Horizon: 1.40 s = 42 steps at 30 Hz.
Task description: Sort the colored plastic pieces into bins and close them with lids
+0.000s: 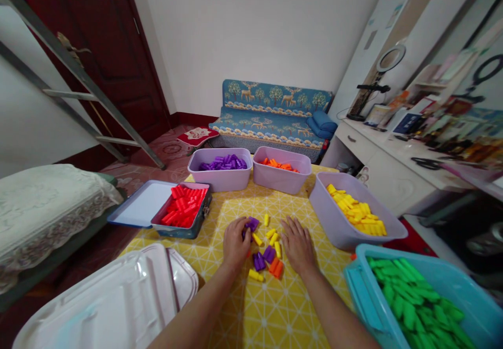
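Note:
On the yellow patterned tablecloth, a loose group of small tube-shaped plastic pieces lies between my hands: yellow pieces (274, 239), purple pieces (259, 261) and orange pieces (276, 268). My left hand (234, 241) is at the left side of the group, fingers curled around a purple piece (246, 232) that they partly hide. Another purple piece (252, 224) lies just beyond those fingertips. To the right of the group, my right hand (297, 243) rests palm down with fingers spread, holding nothing. Its fingertips are close to the yellow pieces.
Around the tablecloth (275, 317) stand a tin of red pieces (181, 229), lilac tubs of purple (220, 181), orange (280, 180) and yellow pieces (334, 223), and a blue tub of green pieces (363, 291). White lids (106, 296) lie front left. A sofa (271, 110) stands behind.

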Available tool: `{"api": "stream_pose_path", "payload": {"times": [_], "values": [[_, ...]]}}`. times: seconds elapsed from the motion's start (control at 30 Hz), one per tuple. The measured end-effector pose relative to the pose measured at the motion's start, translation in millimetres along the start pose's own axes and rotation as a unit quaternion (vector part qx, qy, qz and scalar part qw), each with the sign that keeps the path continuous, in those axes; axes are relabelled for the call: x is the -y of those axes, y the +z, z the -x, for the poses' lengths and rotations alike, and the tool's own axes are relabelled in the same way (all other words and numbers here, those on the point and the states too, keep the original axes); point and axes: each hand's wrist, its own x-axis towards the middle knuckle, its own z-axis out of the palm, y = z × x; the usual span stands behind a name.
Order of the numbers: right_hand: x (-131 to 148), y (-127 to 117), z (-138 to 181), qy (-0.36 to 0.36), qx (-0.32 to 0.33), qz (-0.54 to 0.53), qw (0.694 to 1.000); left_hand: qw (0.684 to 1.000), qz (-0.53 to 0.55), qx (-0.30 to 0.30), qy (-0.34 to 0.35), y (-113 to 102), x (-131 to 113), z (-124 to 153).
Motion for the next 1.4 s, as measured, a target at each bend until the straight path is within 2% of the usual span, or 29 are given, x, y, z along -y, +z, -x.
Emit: {"api": "stream_pose_path", "payload": {"times": [0.1,0.2,0.3,0.43,0.57,0.83,0.97,1.0,1.07,1.13,1.2,1.3,1.4], "values": [[0.0,1.6,0.0,0.002,-0.008,0.0,1.0,0.998,0.012,0.013,0.055,0.8,-0.4,0.4],[0.6,2.5,0.2,0.001,-0.013,0.003,1.0,0.987,0.001,0.086,0.134,-4.2,-12.3,-2.8],[0.9,2.9,0.8,0.005,-0.014,0.002,1.0,0.968,-0.041,0.169,0.179,-10.0,-33.3,-9.6],[1.0,3.3,1.1,0.009,-0.016,-0.004,1.0,0.939,-0.137,0.249,0.192,-8.3,-56.8,-19.3],[-0.3,5.4,0.3,0.007,-0.025,-0.005,1.0,0.909,-0.216,0.299,0.194,1.7,-63.0,-25.5],[-0.7,5.5,0.9,0.01,-0.025,-0.006,1.0,0.912,-0.223,0.305,0.162,7.3,-65.3,-30.3],[1.4,2.6,1.3,0.017,-0.019,-0.008,1.0,0.948,-0.15,0.26,0.107,5.3,-63.2,-27.6],[1.7,2.4,1.2,0.018,-0.02,-0.008,1.0,0.96,-0.107,0.248,0.079,4.8,-62.2,-28.0],[1.9,3.1,1.1,0.02,-0.022,-0.009,1.0,0.971,0.031,0.237,-0.031,4.0,-61.3,-32.0],[2.0,4.8,1.1,0.023,-0.026,-0.012,0.999,0.94,0.176,0.245,-0.158,4.5,-64.6,-41.0],[2.5,6.0,1.1,0.027,-0.03,-0.015,0.999,0.898,0.265,0.263,-0.233,8.5,-75.7,-54.1],[4.5,3.6,1.3,0.027,-0.035,-0.018,0.999,0.867,0.328,0.288,-0.239,24.4,-113.1,-76.0],[6.6,-4.7,2.5,0.033,-0.036,-0.022,0.999,0.836,0.392,0.314,-0.219,47.1,-171.0,-94.2]]}}
